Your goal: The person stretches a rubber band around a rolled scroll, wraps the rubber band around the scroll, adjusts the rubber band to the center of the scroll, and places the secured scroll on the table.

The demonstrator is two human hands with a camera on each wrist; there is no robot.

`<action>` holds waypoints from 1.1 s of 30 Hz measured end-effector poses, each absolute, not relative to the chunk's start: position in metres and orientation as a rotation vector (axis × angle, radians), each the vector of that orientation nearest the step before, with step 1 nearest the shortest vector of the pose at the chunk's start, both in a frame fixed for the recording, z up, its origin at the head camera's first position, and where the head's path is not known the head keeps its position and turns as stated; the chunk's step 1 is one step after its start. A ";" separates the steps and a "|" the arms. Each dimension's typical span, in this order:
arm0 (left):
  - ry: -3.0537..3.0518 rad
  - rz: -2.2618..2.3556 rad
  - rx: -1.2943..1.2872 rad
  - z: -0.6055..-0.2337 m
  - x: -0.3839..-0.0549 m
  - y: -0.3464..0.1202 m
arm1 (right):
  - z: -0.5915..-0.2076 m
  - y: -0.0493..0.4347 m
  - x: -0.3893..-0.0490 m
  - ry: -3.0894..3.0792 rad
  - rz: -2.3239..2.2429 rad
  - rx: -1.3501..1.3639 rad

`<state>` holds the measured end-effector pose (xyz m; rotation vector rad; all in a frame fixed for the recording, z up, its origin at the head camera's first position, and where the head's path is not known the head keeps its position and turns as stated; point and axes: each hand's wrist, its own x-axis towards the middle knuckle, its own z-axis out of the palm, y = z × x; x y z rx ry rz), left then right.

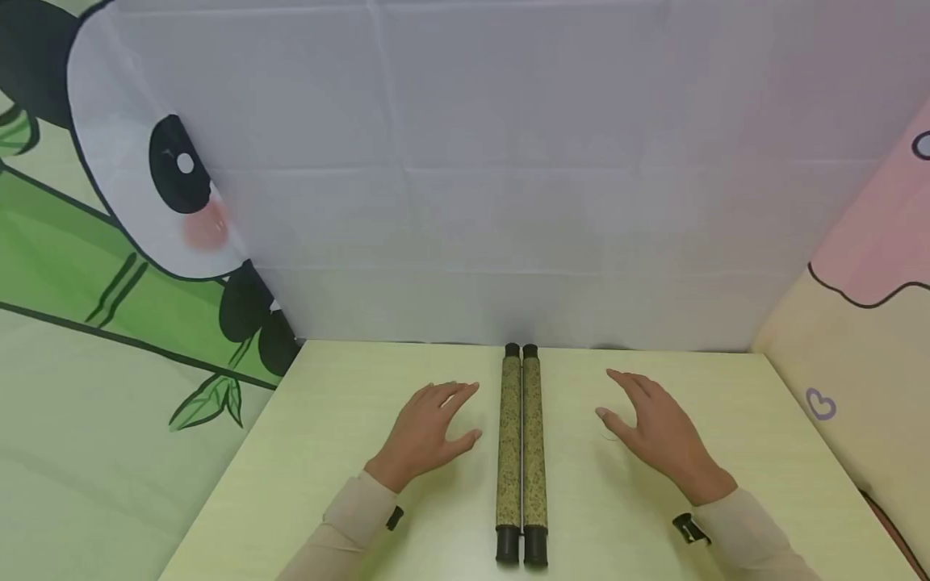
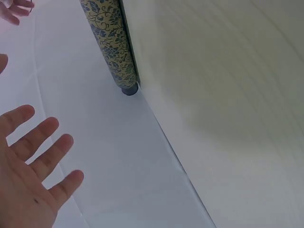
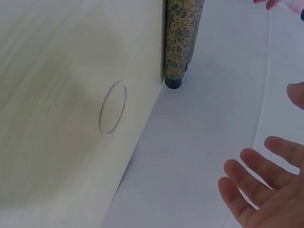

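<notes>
Side by side on the table, two slim rolls [image 1: 509,444] of a scroll lie lengthwise, pointing away from me. They carry a gold and dark floral pattern, also seen on the roll [image 2: 110,42] in the left wrist view, and have dark end knobs [image 1: 535,545]. My left hand [image 1: 425,432] hovers to their left with fingers spread and thumb toward them. On the other side my right hand [image 1: 664,436] is held likewise, apart from the rolls. Neither palm holds anything; the fingers [image 3: 249,180] are loosely extended in the right wrist view.
The pale table [image 1: 276,452] ends at a white cloth backdrop [image 1: 508,177]. A thin thread-like loop [image 3: 114,107] lies on the table near my right hand. Printed cloths, one with a panda [image 1: 145,161] and one pink and cream [image 1: 872,339], hang at the sides.
</notes>
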<state>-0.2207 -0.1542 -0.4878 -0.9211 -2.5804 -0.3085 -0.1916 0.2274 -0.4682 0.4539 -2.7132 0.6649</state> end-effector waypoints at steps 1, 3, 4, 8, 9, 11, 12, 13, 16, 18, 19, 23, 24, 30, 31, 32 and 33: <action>-2.553 -0.321 -0.922 -0.488 -0.221 -0.153 | -0.469 0.228 -0.193 -2.731 0.664 0.439; -2.514 -0.335 -0.916 -0.488 -0.221 -0.151 | -0.470 0.229 -0.196 -2.763 0.656 0.417; -2.507 -0.333 -0.911 -0.488 -0.221 -0.151 | -0.470 0.230 -0.198 -2.778 0.657 0.409; -2.534 -0.290 -0.868 -0.490 -0.220 -0.150 | -0.473 0.229 -0.207 -2.847 0.637 0.407; -2.547 -0.277 -0.860 -0.490 -0.219 -0.149 | -0.475 0.229 -0.209 -2.865 0.627 0.408; -2.572 -0.268 -0.851 -0.490 -0.219 -0.149 | -0.478 0.229 -0.215 -2.900 0.607 0.413; -2.582 -0.268 -0.848 -0.491 -0.219 -0.149 | -0.480 0.229 -0.218 -2.915 0.595 0.412; -2.593 -0.276 -0.849 -0.491 -0.219 -0.148 | -0.482 0.230 -0.221 -2.929 0.587 0.412; -2.623 -0.318 -0.858 -0.491 -0.219 -0.147 | -0.488 0.233 -0.228 -2.970 0.576 0.406; -2.635 -0.338 -0.862 -0.490 -0.218 -0.146 | -0.492 0.234 -0.232 -2.997 0.581 0.400; -2.641 -0.341 -0.867 -0.490 -0.218 -0.146 | -0.494 0.236 -0.233 -3.007 0.577 0.401; -2.643 -0.331 -0.884 -0.490 -0.219 -0.146 | -0.500 0.238 -0.239 -3.047 0.549 0.406; -2.642 -0.329 -0.890 -0.490 -0.219 -0.146 | -0.501 0.238 -0.240 -3.063 0.534 0.406; -2.625 -0.354 -0.901 -0.490 -0.220 -0.144 | -0.512 0.242 -0.247 -3.165 0.421 0.436; -2.621 -0.358 -0.901 -0.490 -0.220 -0.143 | -0.513 0.242 -0.248 -3.172 0.416 0.442; -2.618 -0.364 -0.901 -0.490 -0.221 -0.142 | -0.514 0.242 -0.248 -3.174 0.415 0.451; -2.614 -0.367 -0.902 -0.489 -0.222 -0.141 | -0.515 0.242 -0.248 -3.170 0.417 0.455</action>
